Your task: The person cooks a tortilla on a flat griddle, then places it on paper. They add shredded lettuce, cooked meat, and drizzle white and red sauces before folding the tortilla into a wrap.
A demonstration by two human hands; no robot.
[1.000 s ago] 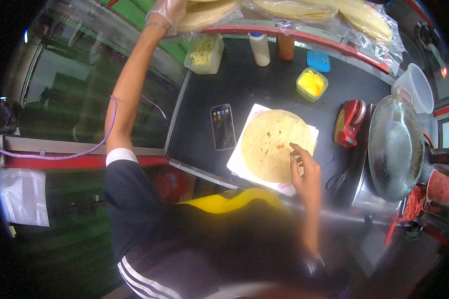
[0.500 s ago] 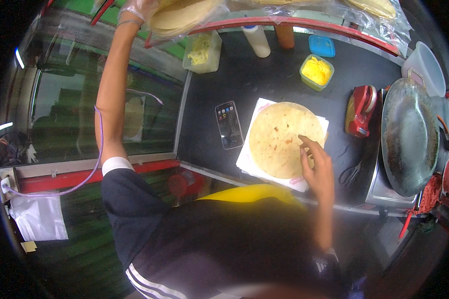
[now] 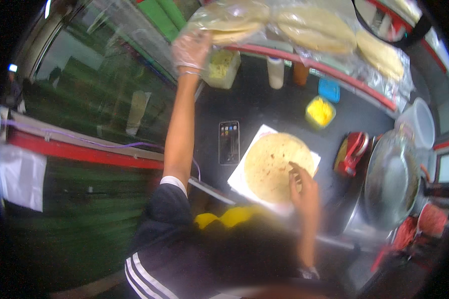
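Observation:
My left hand (image 3: 192,50), in a clear plastic glove, reaches to the raised shelf at the far side. Its fingers close on the left edge of a clear plastic bag of flatbreads (image 3: 237,31); blur partly hides the fingertips. My bare right hand (image 3: 305,192) hovers at the right side of a round browned flatbread (image 3: 269,162), fingers loosely bent and apart, with nothing seen in them. Whether the fingertips touch the bread I cannot tell. Under the flatbread lies white paper (image 3: 238,180). A phone (image 3: 229,143) with a lit screen lies to its left.
More bagged flatbreads (image 3: 317,31) line the shelf above the red rail (image 3: 334,79). Beyond the phone stand a tub of pale shreds (image 3: 223,70) and a white bottle (image 3: 275,74). A tub of yellow spread (image 3: 320,112), a red device (image 3: 352,154) and a large pan (image 3: 391,182) are at right.
The view has shifted, showing more of the shelf and its bags. My left hand stays by the left bag, now more fully in sight. My right hand remains over the flatbread.

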